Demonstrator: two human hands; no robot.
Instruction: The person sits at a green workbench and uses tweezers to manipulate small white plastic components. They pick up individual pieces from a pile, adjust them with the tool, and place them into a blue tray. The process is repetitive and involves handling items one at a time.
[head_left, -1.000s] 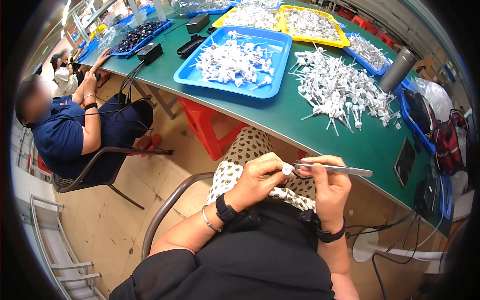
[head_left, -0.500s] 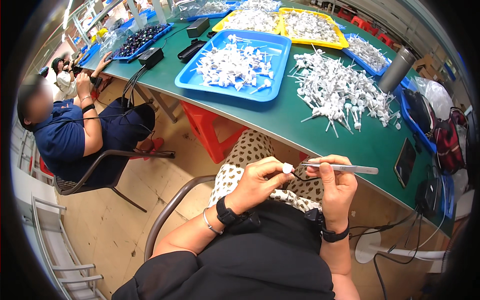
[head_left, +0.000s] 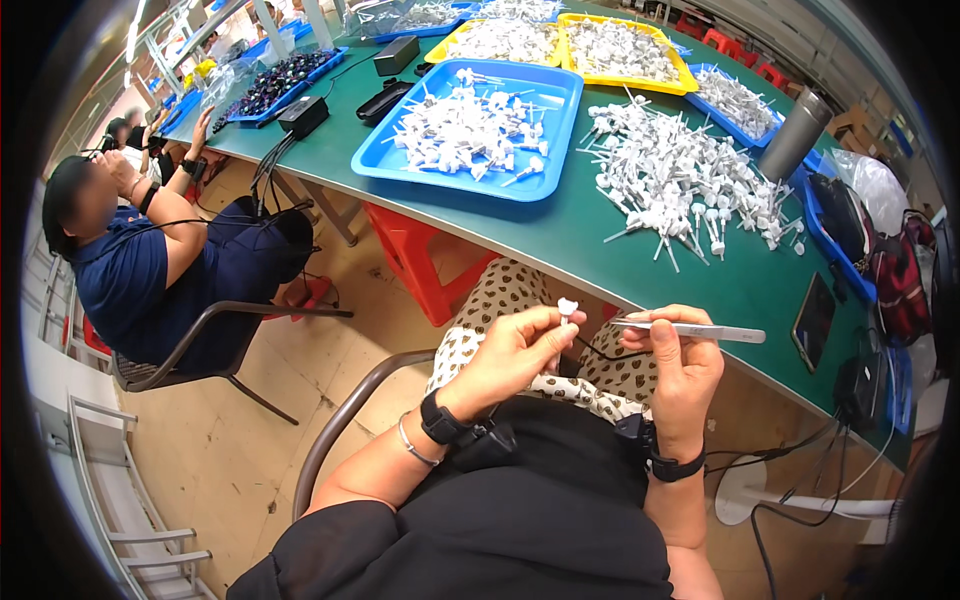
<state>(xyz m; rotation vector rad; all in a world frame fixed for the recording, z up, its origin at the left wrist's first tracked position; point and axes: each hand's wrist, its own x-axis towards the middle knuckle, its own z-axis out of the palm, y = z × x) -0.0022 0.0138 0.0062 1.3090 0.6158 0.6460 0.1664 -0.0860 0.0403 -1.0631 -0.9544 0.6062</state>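
- Head view: left hand has a small white piece pinched between thumb and fingertip, fingers narrow on it, head sticking up past the tips.
- White piece's visible part runs roughly near to far, wider at the far end; lower part hidden by fingers.
- Right hand grips metal tweezers between thumb and fingers; long axis left to right, tips aimed left.
- Key relation: white piece lies left of the tweezer tips and slightly farther, a gap between, not touching. Left hand is nearer, being the one on it. Tweezer prongs look narrow; cannot tell if they meet.
- Black cord sags between the hands; can't tell if either touches it.
- Patterned trousers under the hands.
- Green table beyond, phone near its right edge.
- Loose pile of white pieces on the table, right of the blue tray, which holds more of the same. Grey bottle right of the pile.
- Yellow tray farther back, also full of white pieces.
- Co-worker seated far left, own hands raised near the table.
- Writing: faint marks on the tweezer handle, too small to read; phone screen dark; no label or brand legible elsewhere.
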